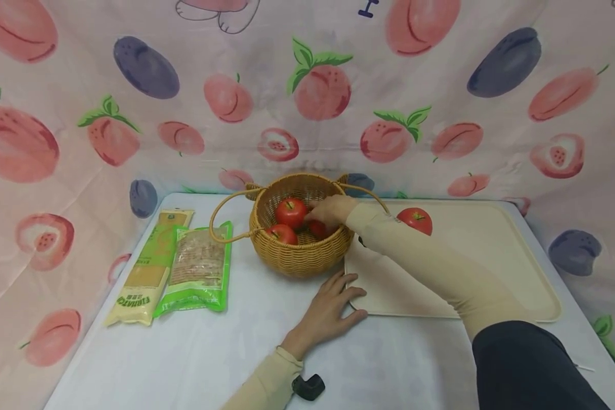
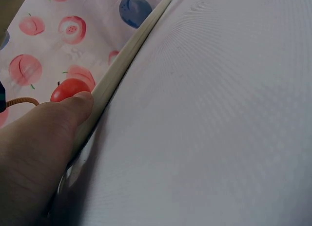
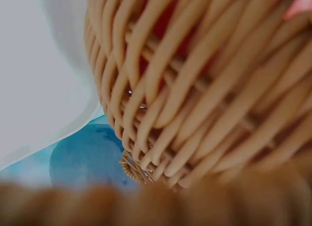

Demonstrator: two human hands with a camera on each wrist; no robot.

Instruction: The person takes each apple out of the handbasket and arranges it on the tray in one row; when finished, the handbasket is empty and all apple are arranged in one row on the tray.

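A round wicker basket (image 1: pixel 302 256) with looped handles stands at the table's middle, with red apples (image 1: pixel 290 212) inside. My right hand (image 1: pixel 333 209) reaches over its right side, fingers curled down around one apple (image 1: pixel 320 229), which the hand partly hides. In the right wrist view, the woven wall (image 3: pixel 195 89) fills most of the picture, with red showing through its gaps. My left hand (image 1: pixel 328 310) lies with spread, extended fingers at the near-left corner of a cream tray (image 1: pixel 471 267); its thumb (image 2: pixel 78 106) is at the tray's edge in the left wrist view.
Another red apple (image 1: pixel 415 220) sits at the back of the tray, partly behind my right forearm. Left of the basket lie a green-edged clear packet (image 1: pixel 197 267) and a long yellow-green packet (image 1: pixel 146 265). A fruit-printed cloth (image 1: pixel 307 136) hangs behind the white-covered table (image 1: pixel 400 364).
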